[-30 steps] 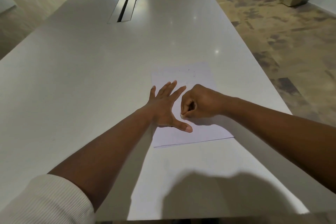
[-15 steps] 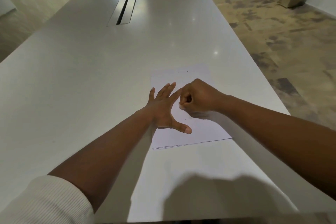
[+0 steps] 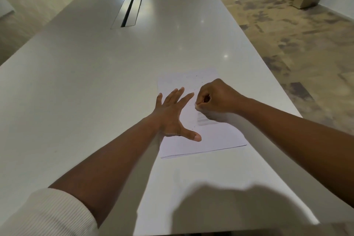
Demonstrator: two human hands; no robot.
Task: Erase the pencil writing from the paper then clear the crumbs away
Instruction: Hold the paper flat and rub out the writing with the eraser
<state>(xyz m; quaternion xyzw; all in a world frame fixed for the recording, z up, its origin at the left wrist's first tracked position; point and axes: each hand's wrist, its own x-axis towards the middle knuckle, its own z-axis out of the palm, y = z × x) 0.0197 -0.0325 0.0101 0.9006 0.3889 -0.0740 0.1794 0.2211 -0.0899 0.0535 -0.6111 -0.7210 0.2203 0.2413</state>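
A white rectangular sheet of paper [image 3: 210, 138], apparently the top of a thin stack, lies on a long, pale grey glossy tabletop [image 3: 95, 82], toward its right edge. The left hand [image 3: 172, 115] lies flat on the sheet's left side, fingers straight and spread, thumb stretched out toward the near edge, pinning the paper down. The right hand [image 3: 214, 97] is curled into a tight grip, thumb and fingertips pinching a small white eraser [image 3: 197, 105], of which only a sliver shows, pressed to the paper just right of the left fingertips. A patch of faint grey pencil lines [image 3: 206, 119] sits just below the eraser. Tiny dark crumbs [image 3: 193, 90] speckle the sheet near the hands and toward its far edge.

Judging the risks: a hard stroke away from the pinned side could buckle or crease the sheet, since only its left half is held. The top sheet could also slide on the stack beneath. Crumbs near the right edge may be flicked onto the patterned carpet floor [image 3: 287, 34], making clearing harder. The pencil patch remains, so erasing looks unfinished.

Compared with a second ago, the right hand has moved away from the person, up the sheet, uncovering the grey pencil patch it had hidden. The left hand has kept its spread pose in much the same place.
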